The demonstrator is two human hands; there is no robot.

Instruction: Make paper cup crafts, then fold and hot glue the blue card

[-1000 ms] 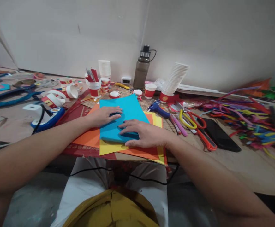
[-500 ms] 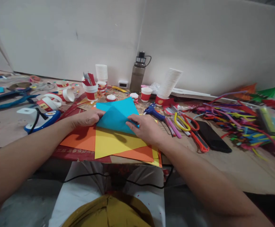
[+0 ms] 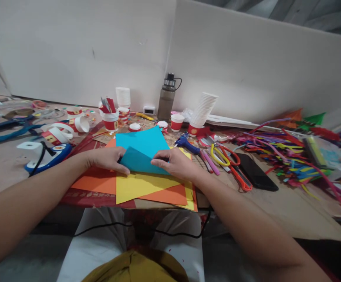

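A sheet of blue paper lies in front of me, its near part curled over into a darker flap. My left hand grips the left end of that flap between thumb and fingers. On the right side, my right hand pinches the flap's edge, thumb and fingers close together. Beneath the blue sheet is yellow paper, and orange paper shows under that on the left and at the lower right.
Right of the papers lie a blue glue gun, scissors, a red utility knife, a black phone and many coloured pipe cleaners. Behind stand a water bottle and stacked paper cups. A blue-and-white device sits left.
The left hand has moved down the blue paper's left side to the flap's near corner. The right hand keeps its pinch on the flap. The camera view has tilted up slightly.
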